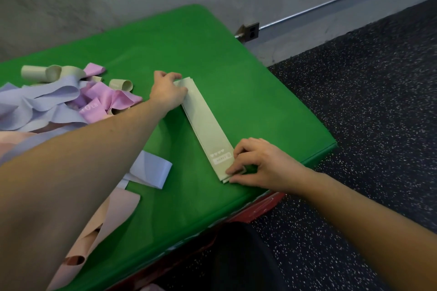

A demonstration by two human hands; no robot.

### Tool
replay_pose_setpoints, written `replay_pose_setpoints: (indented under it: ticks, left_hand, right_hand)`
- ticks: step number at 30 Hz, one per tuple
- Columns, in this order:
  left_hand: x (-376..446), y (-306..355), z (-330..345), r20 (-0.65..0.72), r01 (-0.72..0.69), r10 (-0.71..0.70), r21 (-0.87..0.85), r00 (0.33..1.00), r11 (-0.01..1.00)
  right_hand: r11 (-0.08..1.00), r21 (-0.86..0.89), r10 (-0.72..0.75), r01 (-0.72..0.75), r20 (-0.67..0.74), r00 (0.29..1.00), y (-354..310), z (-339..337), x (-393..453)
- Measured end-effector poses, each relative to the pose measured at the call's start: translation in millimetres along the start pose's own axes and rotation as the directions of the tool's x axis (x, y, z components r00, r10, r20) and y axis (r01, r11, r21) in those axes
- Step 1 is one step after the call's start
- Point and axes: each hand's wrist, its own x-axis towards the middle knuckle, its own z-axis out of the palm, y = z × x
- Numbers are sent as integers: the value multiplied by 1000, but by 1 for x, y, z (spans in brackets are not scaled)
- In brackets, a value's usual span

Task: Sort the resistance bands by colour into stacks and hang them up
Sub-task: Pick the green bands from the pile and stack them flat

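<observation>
Nearest, a peach band [111,215] curls off the desk's [189,196] front-left edge, with a lavender band [151,169] lying flat just beyond it. Right hand [262,164] at the near end of the pale green stack [205,129]: fingers curled, fingertips [233,169] pinching the stack's near corner next to the "HEAVY" label, so that grip is closed on the bands. The stack lies flat on the green desk, running diagonally away from the near right edge. Left hand [166,93] at the far end, fingers bent over the stack's top corner, pressing and gripping it; grip mostly closed on it. Further left, a mixed pile [59,99] of lavender, pink and pale green bands, loose and curled, unsorted. Behind the desk, a grey wall; speckled dark floor [366,113] to the right.
</observation>
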Motion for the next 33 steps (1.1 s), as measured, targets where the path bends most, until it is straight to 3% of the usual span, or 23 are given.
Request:
replay_pose_setpoints:
  ticks: [5, 9, 14, 26, 33]
  left_hand:
    - [-31, -9, -28, 20, -92, 93, -20, 995, 996]
    - [-72, -22, -59, 12, -200, 199, 46, 980, 979]
    - [-132, -54, -103, -11, -275, 276, 48, 961, 960]
    - [-255, -186, -174, -255, -196, 161, -118, 954, 974]
    - [-294, -266, -185, -378, -109, 64, -100, 923, 989]
  right_hand:
    - [969, 182, 171, -167, -6, 985, -19, -10, 3]
    - [967, 195, 185, -161, -110, 977, -40, -14, 3]
    - [958, 239, 190, -159, -115, 975, -69, -3, 4]
    - [982, 170, 86, -82, -21, 996, -170, 43, 46]
    - [991, 122, 50, -52, 22, 999, -207, 79, 75]
